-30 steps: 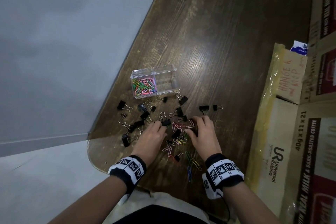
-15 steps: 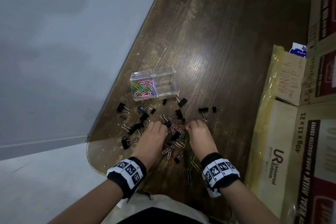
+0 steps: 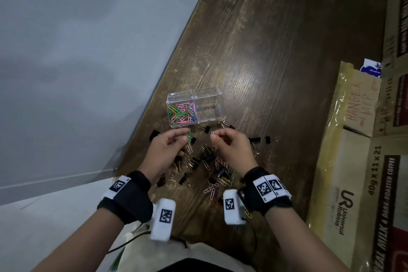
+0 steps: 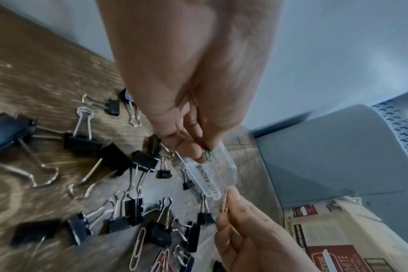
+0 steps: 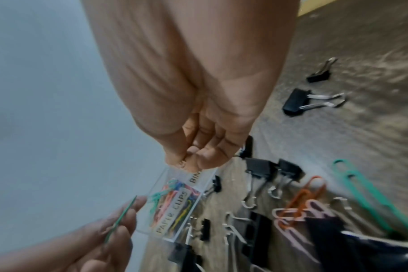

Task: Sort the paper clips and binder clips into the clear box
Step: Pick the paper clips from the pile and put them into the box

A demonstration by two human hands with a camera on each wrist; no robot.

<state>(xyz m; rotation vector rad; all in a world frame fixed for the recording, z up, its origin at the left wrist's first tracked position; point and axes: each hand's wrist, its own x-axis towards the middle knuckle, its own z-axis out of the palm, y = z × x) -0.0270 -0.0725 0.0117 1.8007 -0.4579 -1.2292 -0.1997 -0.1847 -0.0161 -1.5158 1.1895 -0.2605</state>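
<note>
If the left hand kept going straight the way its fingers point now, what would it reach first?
Most likely the clear box, at its left compartment holding the colourful paper clips. The left hand pinches a green paper clip just short of the box's near wall; no binder clip seems to lie between, though height above the table is unclear.

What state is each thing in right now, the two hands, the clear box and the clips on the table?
left hand: raised, pinching a green paper clip
right hand: raised, pinching a pink paper clip
clear box: open; left compartment holds coloured paper clips, right one empty
binder clips: all loose on the table
loose paper clips: scattered on the table
</note>
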